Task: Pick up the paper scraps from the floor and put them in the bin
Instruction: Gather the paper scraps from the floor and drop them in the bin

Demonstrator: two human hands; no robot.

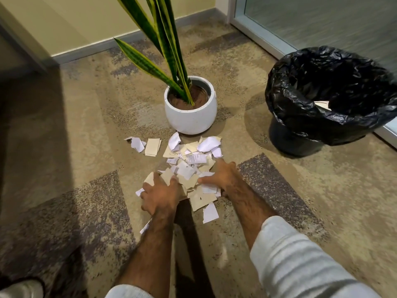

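Observation:
A heap of white and beige paper scraps (189,160) lies on the carpet in front of a plant pot. My left hand (160,195) presses against the heap's near left side, fingers curled around several beige scraps. My right hand (221,176) rests on the heap's right side, fingers spread over the scraps. A bin (330,100) lined with a black bag stands at the right, with a pale scrap visible inside. One white scrap (210,212) lies loose just below the heap, and a few more lie apart at the upper left (144,145).
A white round pot (190,117) with a tall snake plant stands just behind the heap. A glass door frame (257,33) runs behind the bin. Walls with grey skirting close the back left. A pale shoe (21,289) shows at the bottom left.

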